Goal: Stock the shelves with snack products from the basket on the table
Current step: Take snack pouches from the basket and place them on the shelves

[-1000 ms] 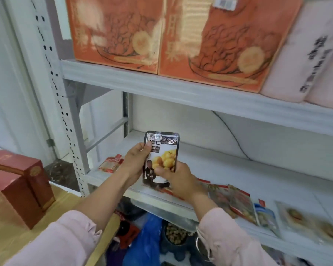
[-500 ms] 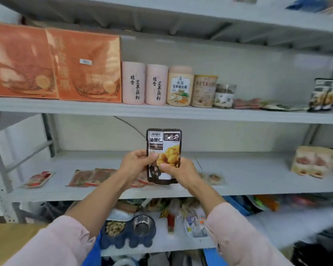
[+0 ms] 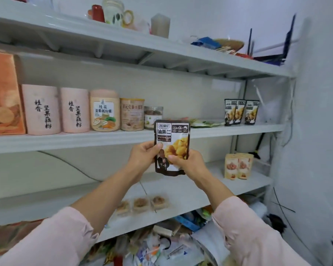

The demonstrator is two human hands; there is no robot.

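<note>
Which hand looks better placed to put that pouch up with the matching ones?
Probably the right hand: both grip the pouch, but the matching pouches stand on the shelf to its right, nearer that hand.

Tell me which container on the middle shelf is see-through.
The short jar at the row's right end; the other four are taller and opaque.
</note>
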